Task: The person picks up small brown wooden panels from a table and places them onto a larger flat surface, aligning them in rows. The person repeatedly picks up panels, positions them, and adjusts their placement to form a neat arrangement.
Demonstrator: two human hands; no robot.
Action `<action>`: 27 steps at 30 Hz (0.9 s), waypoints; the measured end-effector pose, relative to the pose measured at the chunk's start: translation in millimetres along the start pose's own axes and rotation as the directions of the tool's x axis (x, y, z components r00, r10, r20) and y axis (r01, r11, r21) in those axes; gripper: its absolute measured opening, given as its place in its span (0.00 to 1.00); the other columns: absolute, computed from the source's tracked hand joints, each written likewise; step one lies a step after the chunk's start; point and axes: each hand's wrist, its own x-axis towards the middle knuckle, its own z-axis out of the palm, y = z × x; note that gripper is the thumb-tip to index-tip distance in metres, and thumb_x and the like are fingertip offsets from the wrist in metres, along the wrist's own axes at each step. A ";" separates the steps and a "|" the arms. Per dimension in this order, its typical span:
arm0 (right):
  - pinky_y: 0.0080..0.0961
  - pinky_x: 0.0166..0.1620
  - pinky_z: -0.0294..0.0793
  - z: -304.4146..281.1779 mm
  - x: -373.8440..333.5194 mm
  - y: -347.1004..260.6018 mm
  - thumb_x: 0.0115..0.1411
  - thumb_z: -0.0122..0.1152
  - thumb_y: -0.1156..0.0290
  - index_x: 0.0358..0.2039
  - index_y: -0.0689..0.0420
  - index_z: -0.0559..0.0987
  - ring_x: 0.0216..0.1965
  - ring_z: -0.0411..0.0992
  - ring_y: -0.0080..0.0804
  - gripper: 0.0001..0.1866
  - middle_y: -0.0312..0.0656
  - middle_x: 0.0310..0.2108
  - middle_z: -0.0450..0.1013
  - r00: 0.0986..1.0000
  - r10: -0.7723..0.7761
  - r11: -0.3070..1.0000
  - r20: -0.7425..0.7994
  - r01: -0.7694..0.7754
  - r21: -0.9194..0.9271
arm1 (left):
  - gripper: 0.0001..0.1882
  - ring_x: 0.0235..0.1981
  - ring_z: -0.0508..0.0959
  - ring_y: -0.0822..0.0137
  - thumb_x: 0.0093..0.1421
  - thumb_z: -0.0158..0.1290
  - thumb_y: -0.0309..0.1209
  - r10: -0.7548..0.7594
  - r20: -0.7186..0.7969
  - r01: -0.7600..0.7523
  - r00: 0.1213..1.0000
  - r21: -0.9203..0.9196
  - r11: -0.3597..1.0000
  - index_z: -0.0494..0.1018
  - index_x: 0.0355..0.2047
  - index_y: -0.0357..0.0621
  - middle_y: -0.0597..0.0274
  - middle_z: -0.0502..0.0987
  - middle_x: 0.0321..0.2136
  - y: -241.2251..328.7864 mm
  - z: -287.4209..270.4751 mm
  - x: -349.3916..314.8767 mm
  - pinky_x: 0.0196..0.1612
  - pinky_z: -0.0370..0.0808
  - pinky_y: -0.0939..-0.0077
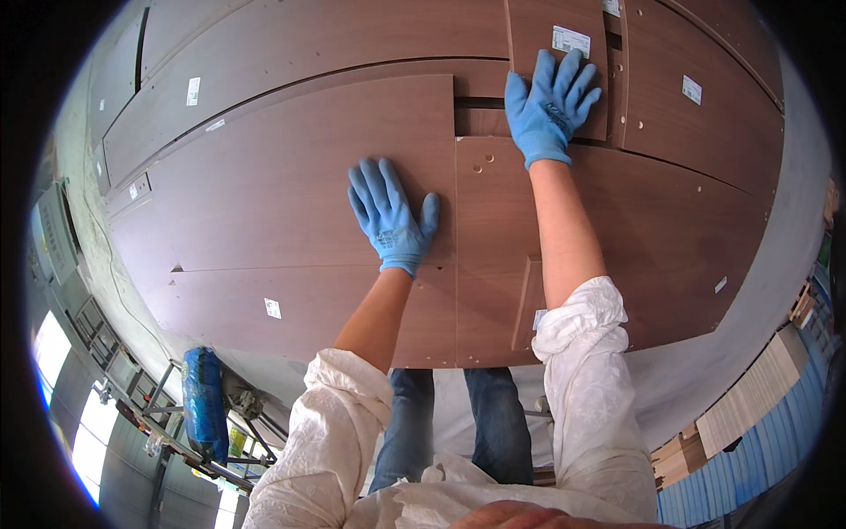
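Brown wooden panels point(291, 203) cover the table; left hand point(388, 216) and right hand point(548, 106), both gloved, lie flat, fingers spread, grasping nothing; five white labels point(570, 40) visible

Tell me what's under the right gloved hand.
The right hand lies flat on a narrow brown wood panel bearing a white label, its heel over a dark gap. The surface beneath the palm is hidden.

Left hand point(388, 216) flat on brown panel point(291, 194), right hand point(551, 106) on narrower panel point(555, 62)
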 end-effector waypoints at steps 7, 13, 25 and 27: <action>0.74 0.73 0.38 1.5 -2.6 -52.4 0.67 0.55 0.43 0.67 0.49 0.68 0.77 0.40 0.73 0.34 0.61 0.77 0.49 0.999 0.041 0.999 0.003 -0.041 -0.014 | 0.51 0.78 0.46 0.32 0.65 0.54 0.56 -0.008 0.011 0.008 1.000 0.006 1.000 0.51 0.76 0.32 0.34 0.49 0.77 -0.4 1.6 -1.0 0.77 0.43 0.39; 0.74 0.73 0.39 -2.9 -11.0 -74.7 0.64 0.62 0.51 0.62 0.51 0.70 0.76 0.42 0.73 0.31 0.64 0.74 0.51 1.000 0.027 0.999 -0.008 -0.027 0.037 | 0.51 0.78 0.45 0.33 0.65 0.54 0.55 -0.016 0.021 0.016 1.000 0.008 1.000 0.51 0.76 0.32 0.34 0.48 0.77 0.3 -0.8 0.8 0.77 0.42 0.39; 0.71 0.74 0.42 -4.0 -16.1 -86.8 0.61 0.68 0.58 0.58 0.54 0.70 0.76 0.43 0.72 0.28 0.63 0.75 0.49 0.998 0.024 0.996 -0.061 -0.018 0.087 | 0.51 0.77 0.48 0.32 0.63 0.56 0.55 -0.025 0.027 0.024 0.999 0.010 1.000 0.54 0.75 0.33 0.34 0.50 0.76 2.7 -3.2 2.4 0.77 0.45 0.38; 0.70 0.74 0.42 -5.8 -18.6 -84.7 0.62 0.67 0.60 0.58 0.54 0.70 0.77 0.43 0.70 0.27 0.63 0.75 0.49 0.998 0.008 0.993 -0.058 -0.002 0.115 | 0.51 0.77 0.47 0.33 0.64 0.55 0.55 -0.016 0.019 0.016 1.000 0.002 1.000 0.53 0.76 0.32 0.34 0.49 0.77 2.3 -3.0 2.7 0.77 0.43 0.39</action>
